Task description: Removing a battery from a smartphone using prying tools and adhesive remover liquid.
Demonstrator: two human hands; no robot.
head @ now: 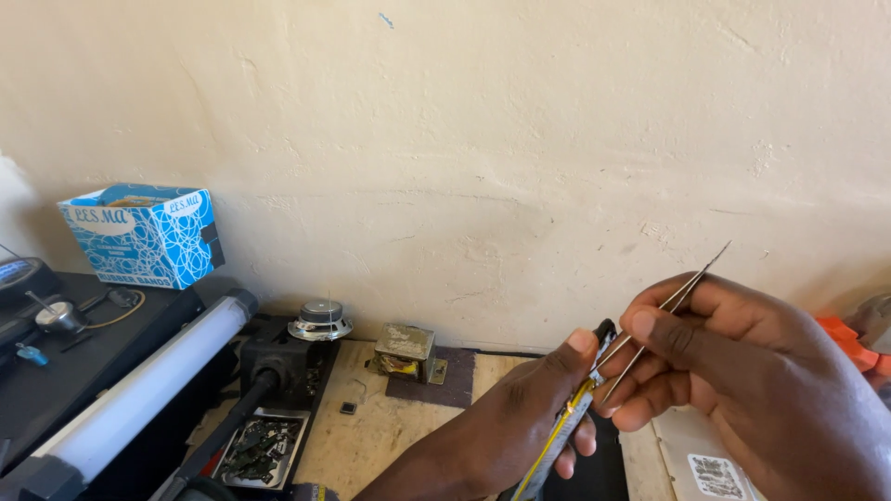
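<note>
So, left hand is closed around a thin strip, dark with a yellow line along it, thumb pressed on near its top end. Right hand has its grip pinched narrow on metal tweezers; the tips meet the strip just under the left thumb, the back end pokes up and right toward the wall. Both hands hover above the tabletop, near its front edge. Left of the grip there's open wood, then a small transformer, a speaker and a white tube further out. Right of it, tight: something orange sits just behind the right hand. Blue box is far left.
</note>
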